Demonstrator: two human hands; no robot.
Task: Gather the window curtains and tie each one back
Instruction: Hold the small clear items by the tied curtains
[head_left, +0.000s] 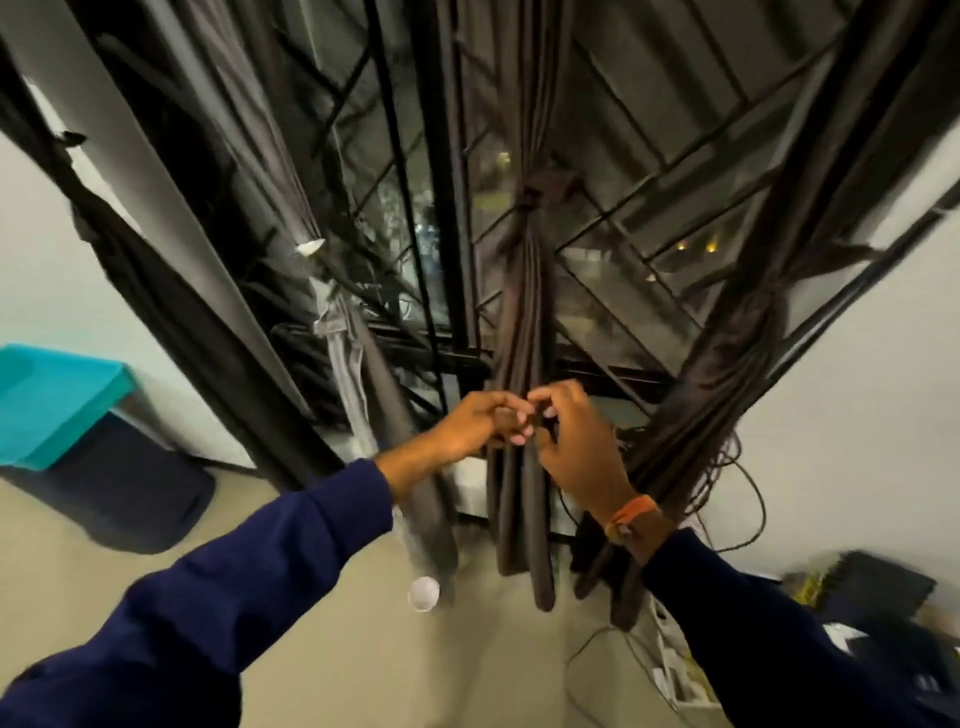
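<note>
A dark brown curtain (522, 322) hangs gathered at the middle of the barred window, bound by a tie (535, 195) high up. My left hand (475, 421) and my right hand (576, 441) meet at its lower part, fingers pinched on the folds of fabric. On the right hangs a second dark curtain (737, 343), bunched and knotted at about mid-height. A grey curtain (343, 332) hangs gathered on the left, with a larger dark one (171, 291) beside it.
A dark bin with a teal lid (57, 395) stands on the floor at the left. Cables (748, 499) dangle by the right curtain, and cluttered items (852, 597) lie at the lower right. A white round object (423, 593) sits on the floor below.
</note>
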